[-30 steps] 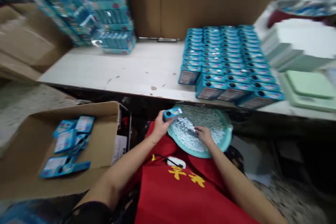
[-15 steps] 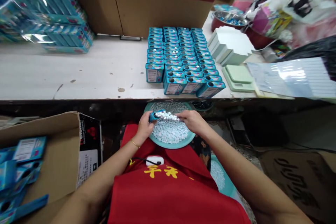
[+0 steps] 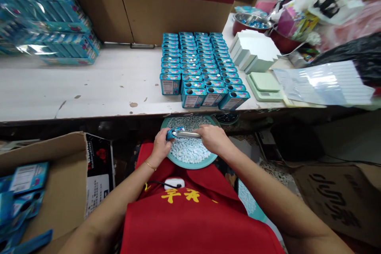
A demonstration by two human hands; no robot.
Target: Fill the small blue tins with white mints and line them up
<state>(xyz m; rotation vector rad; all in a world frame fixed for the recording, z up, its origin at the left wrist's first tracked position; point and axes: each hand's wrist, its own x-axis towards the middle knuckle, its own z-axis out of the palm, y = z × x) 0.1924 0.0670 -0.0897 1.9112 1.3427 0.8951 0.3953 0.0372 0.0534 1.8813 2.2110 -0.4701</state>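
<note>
My left hand (image 3: 161,143) grips a small blue box (image 3: 172,133) over the left part of a round green basin (image 3: 190,165). White and pale blue candies (image 3: 190,150) fill the basin. My right hand (image 3: 212,137) is closed around a metal scoop (image 3: 189,134), whose far end meets the opening of the held box. The scoop lies level above the candies and few candies show on it. On the white table (image 3: 119,83) beyond, blue boxes (image 3: 193,97) stand upright in rows, some with loose candies on top.
An open carton (image 3: 65,190) with blue boxes is at the left. Stacked white cards (image 3: 258,49), a green scale (image 3: 264,86) and papers (image 3: 324,83) lie on the table at right. A large carton (image 3: 178,12) stands behind.
The scoop was heaped with candies; now its metal shows and the heap is gone. The scoop and my right hand have moved slightly left, closer to the box.
</note>
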